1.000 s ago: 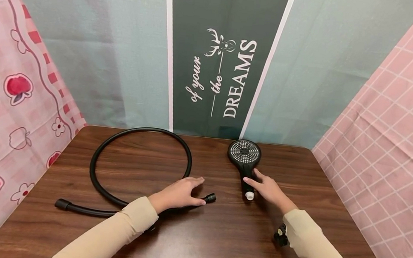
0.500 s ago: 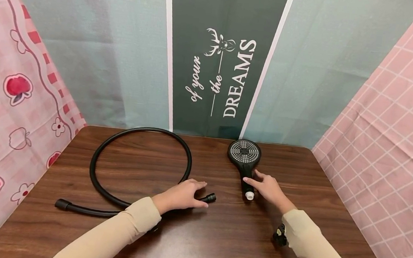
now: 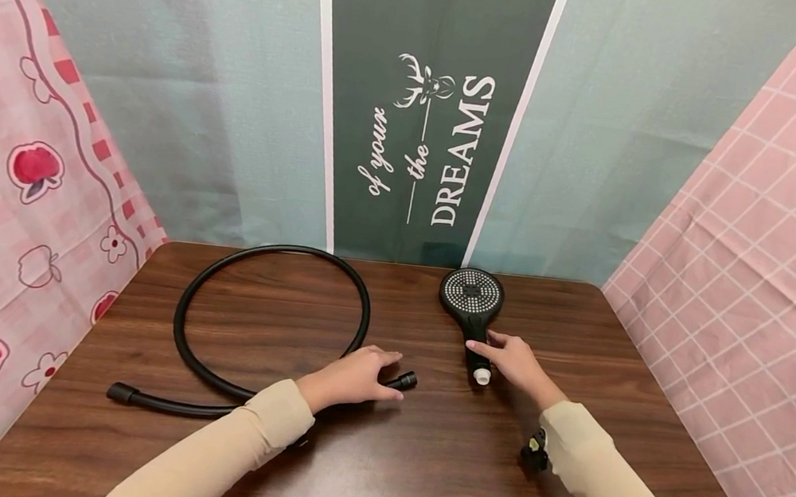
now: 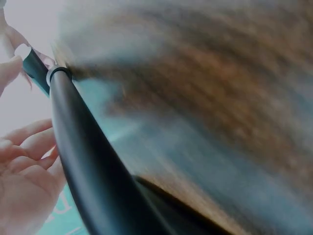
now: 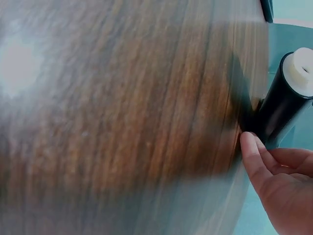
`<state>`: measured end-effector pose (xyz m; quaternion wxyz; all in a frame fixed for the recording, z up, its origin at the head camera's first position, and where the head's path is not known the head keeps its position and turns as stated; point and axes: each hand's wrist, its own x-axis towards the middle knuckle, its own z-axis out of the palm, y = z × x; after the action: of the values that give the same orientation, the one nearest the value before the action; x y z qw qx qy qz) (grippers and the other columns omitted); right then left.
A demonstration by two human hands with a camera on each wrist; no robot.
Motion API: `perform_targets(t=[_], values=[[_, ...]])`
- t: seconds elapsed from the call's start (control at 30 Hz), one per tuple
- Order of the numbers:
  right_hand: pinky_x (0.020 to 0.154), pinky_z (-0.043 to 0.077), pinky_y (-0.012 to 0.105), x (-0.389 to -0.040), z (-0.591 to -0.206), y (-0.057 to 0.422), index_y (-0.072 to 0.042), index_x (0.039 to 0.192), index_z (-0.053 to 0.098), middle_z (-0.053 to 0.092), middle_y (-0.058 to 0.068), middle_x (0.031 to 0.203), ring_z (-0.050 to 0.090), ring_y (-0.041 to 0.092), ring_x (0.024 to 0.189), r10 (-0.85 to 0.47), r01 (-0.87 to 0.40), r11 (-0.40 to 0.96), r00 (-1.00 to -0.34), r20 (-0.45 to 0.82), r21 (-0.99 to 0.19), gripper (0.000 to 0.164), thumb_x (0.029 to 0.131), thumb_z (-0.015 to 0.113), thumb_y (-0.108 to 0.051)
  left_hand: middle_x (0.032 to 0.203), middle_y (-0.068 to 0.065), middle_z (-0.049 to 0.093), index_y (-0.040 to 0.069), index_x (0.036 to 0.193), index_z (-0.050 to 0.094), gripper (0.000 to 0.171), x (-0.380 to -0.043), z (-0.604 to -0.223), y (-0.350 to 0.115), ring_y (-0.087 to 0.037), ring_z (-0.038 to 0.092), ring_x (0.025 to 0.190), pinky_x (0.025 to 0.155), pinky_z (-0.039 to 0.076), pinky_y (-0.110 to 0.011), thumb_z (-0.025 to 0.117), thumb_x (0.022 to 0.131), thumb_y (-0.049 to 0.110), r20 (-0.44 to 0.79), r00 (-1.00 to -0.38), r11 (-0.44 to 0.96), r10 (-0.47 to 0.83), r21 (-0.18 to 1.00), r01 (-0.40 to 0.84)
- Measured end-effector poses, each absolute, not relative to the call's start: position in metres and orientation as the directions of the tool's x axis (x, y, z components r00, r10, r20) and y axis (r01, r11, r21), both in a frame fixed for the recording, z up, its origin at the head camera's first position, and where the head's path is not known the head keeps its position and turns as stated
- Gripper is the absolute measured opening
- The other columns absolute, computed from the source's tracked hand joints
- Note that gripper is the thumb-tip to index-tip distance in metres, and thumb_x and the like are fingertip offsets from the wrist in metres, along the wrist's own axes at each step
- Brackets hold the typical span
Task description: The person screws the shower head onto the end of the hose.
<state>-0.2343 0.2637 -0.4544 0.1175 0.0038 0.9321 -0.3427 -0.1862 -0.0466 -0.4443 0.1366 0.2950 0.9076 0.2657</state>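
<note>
A black handheld shower head point(image 3: 471, 294) lies face up on the table, its white threaded end point(image 3: 481, 376) toward me. My right hand point(image 3: 518, 364) holds its handle, thumb across the top and fingers along the right side. In the right wrist view those fingertips are close to the black handle point(image 5: 279, 105). My left hand point(image 3: 350, 376) is over the black shower hose point(image 3: 179, 315) near its right end fitting point(image 3: 407, 380), thumb and fingers spread apart. The left wrist view shows the hose point(image 4: 88, 147) running past the relaxed fingers point(image 4: 34, 142).
The hose makes a wide loop on the brown wooden table point(image 3: 405, 473), its other end fitting point(image 3: 119, 392) at the left. Cloth hangs at the back and along both sides, with a pink grid cloth point(image 3: 764, 260) on the right.
My left hand has shifted slightly right along the hose. My right fingers have drawn in a little toward the handle; the shower head and hose lie nearly unmoved.
</note>
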Motion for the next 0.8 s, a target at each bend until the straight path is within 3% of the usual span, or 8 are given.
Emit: perform_targets(t=[0.13, 0.37, 0.5, 0.63, 0.7, 0.8], values=[[0.08, 0.049, 0.034, -0.2352, -0.4531, 0.2606, 0.003, 0.147, 0.044, 0.07, 0.017, 0.107, 0.061, 0.016, 0.085, -0.052, 0.125, 0.748, -0.968, -0.245, -0.652, 0.082, 0.092, 0.062, -0.056, 0.146, -0.015, 0.054, 0.001, 0.144, 0.049, 0.069, -0.1858, -0.4444, -0.0452, -0.029, 0.049, 0.137, 0.11, 0.043, -0.042, 0.073, 0.09, 0.038, -0.098, -0.785, 0.685, 0.611, 0.563, 0.463], [0.084, 0.05, 0.037, -0.2349, -0.4488, 0.2572, 0.006, 0.144, 0.046, 0.068, 0.019, 0.115, 0.062, 0.018, 0.089, -0.039, 0.152, 0.732, -0.964, -0.263, -0.664, 0.085, 0.09, 0.064, -0.058, 0.145, -0.016, 0.054, 0.003, 0.145, 0.049, 0.067, -0.1855, -0.4446, -0.0441, -0.029, 0.048, 0.138, 0.11, 0.043, -0.042, 0.073, 0.091, 0.034, -0.141, -0.789, 0.71, 0.598, 0.551, 0.439], [0.08, 0.048, 0.034, -0.2353, -0.4459, 0.2567, 0.008, 0.141, 0.049, 0.068, 0.009, 0.086, 0.06, 0.016, 0.08, -0.024, 0.168, 0.73, -0.962, -0.271, -0.662, 0.083, 0.091, 0.064, -0.056, 0.143, -0.016, 0.056, 0.003, 0.143, 0.051, 0.065, -0.186, -0.445, -0.0428, -0.031, 0.05, 0.135, 0.108, 0.044, -0.042, 0.074, 0.09, 0.032, -0.145, -0.792, 0.718, 0.592, 0.541, 0.437], [0.073, 0.042, 0.029, -0.2366, -0.4446, 0.2561, 0.008, 0.138, 0.052, 0.053, -0.003, 0.062, 0.053, 0.014, 0.069, -0.008, 0.194, 0.713, -0.959, -0.284, -0.674, 0.079, 0.09, 0.066, -0.053, 0.139, -0.015, 0.06, 0.003, 0.141, 0.053, 0.063, -0.1856, -0.4467, -0.041, -0.031, 0.053, 0.131, 0.103, 0.047, -0.04, 0.074, 0.09, 0.033, -0.144, -0.797, 0.728, 0.586, 0.525, 0.441], [0.073, 0.042, 0.028, -0.2369, -0.4446, 0.2558, 0.008, 0.137, 0.053, 0.054, -0.003, 0.062, 0.054, 0.013, 0.068, -0.005, 0.199, 0.712, -0.958, -0.288, -0.674, 0.077, 0.09, 0.067, -0.051, 0.136, -0.014, 0.062, 0.003, 0.141, 0.054, 0.062, -0.1853, -0.4476, -0.0402, -0.03, 0.054, 0.129, 0.098, 0.048, -0.038, 0.074, 0.09, 0.032, -0.146, -0.799, 0.73, 0.583, 0.525, 0.437], [0.077, 0.048, 0.031, -0.2364, -0.4446, 0.2552, 0.009, 0.135, 0.055, 0.067, 0.005, 0.08, 0.061, 0.012, 0.074, -0.008, 0.199, 0.716, -0.956, -0.293, -0.669, 0.076, 0.089, 0.069, -0.051, 0.132, -0.013, 0.064, 0.004, 0.14, 0.054, 0.061, -0.1851, -0.4482, -0.0395, -0.028, 0.056, 0.123, 0.089, 0.048, -0.033, 0.074, 0.09, 0.032, -0.152, -0.801, 0.731, 0.579, 0.531, 0.428]])
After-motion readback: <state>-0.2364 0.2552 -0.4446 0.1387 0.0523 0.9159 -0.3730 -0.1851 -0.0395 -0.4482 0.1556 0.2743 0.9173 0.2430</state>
